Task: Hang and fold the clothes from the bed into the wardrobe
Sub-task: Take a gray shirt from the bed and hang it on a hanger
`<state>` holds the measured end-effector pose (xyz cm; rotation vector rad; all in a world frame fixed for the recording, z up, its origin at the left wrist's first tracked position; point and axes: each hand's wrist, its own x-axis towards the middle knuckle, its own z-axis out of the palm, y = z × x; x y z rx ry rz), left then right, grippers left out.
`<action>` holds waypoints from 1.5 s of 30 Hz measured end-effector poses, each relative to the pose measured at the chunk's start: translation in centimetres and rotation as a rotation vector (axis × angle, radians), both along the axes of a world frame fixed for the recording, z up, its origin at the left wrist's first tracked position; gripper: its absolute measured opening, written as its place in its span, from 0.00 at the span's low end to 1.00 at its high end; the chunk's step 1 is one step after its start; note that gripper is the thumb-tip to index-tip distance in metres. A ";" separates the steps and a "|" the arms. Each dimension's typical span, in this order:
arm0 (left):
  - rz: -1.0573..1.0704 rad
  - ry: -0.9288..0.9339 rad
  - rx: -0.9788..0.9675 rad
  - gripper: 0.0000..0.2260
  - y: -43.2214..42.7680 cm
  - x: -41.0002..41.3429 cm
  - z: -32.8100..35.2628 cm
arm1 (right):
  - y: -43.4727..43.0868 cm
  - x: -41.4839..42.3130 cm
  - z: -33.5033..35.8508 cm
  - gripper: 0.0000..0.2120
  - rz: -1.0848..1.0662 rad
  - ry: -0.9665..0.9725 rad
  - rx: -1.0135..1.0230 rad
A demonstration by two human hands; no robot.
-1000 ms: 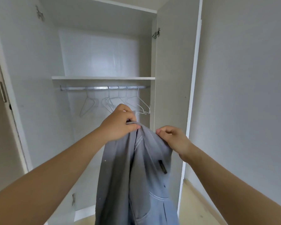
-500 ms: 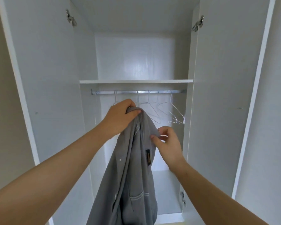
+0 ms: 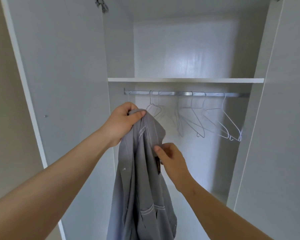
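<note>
Limp grey white-stitched shirt (image 3: pixel 139 179) hangs before thin wire hangers (image 3: pixel 197 121)

The right hand (image 3: pixel 171 161) has dropped from the top edge of the grey jacket (image 3: pixel 140 179) to pinch the cloth beside its dark label (image 3: pixel 157 164). The left hand (image 3: pixel 123 123) has carried the collar nearer the wire hangers (image 3: pixel 197 122) (the leftmost now just behind its fingers).

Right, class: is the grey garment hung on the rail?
Not hung: the left hand grips the grey garment at top, right hand pinches it lower; hangers on the rail are bare.
</note>
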<state>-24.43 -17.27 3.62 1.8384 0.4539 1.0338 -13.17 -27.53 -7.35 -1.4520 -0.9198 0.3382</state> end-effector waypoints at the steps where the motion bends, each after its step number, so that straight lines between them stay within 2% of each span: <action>1: 0.023 0.004 0.030 0.09 0.8 0.3 -0.3 | 0.9 0.0 -0.1 0.05 0.117 0.017 -0.034; 3: 0.061 0.023 0.104 0.09 2.8 0.9 -1.0 | 3.0 0.6 -0.6 0.06 0.186 -0.007 -0.087; 7: 0.105 0.162 0.274 0.08 7.9 1.2 -1.9 | 6.8 3.4 -0.9 0.12 0.086 -0.048 -0.122; 9: 0.110 0.316 0.351 0.05 11.7 1.1 -1.9 | 9.5 4.9 -0.7 0.11 0.010 -0.070 -0.102; 11: 0.148 0.563 0.468 0.03 14.9 1.1 -2.2 | 12.0 6.0 0.1 0.11 -0.054 -0.111 -0.076; 13: 0.223 0.680 0.492 0.08 17.6 1.2 -3.0 | 14.7 6.8 1.0 0.11 -0.073 -0.142 -0.070; 14: 0.238 0.638 0.433 0.11 18.8 1.4 -3.6 | 16.0 7.0 1.3 0.11 -0.073 -0.152 -0.080; 15: 0.214 0.518 0.289 0.13 19.9 1.7 -4.1 | 17.3 7.2 1.6 0.12 -0.068 -0.153 -0.091; 18: 0.036 0.040 -0.420 0.09 21.4 3.0 -4.6 | 20.8 7.0 1.5 0.13 -0.006 -0.110 -0.141; 19: 0.011 -0.032 -0.565 0.08 21.8 3.4 -4.7 | 21.7 6.8 1.3 0.13 0.030 -0.095 -0.169; 21: 0.006 -0.073 -0.692 0.08 23.0 4.1 -5.3 | 23.7 6.6 0.4 0.10 0.101 -0.073 -0.233; 24: 0.052 -0.099 -0.726 0.08 24.5 4.6 -6.3 | 25.9 6.9 -0.4 0.06 0.115 -0.030 -0.253; 31: 0.135 -0.297 -0.675 0.08 28.2 5.2 -7.2 | 32.2 8.5 -0.3 0.06 0.110 0.093 -0.232; 39: 0.198 -0.373 -0.627 0.09 31.5 8.9 -7.6 | 39.7 12.3 -1.7 0.08 0.138 0.206 -0.282; 45: 0.209 -0.435 -0.694 0.09 33.7 11.9 -7.3 | 45.5 15.9 -1.7 0.12 0.141 0.221 -0.313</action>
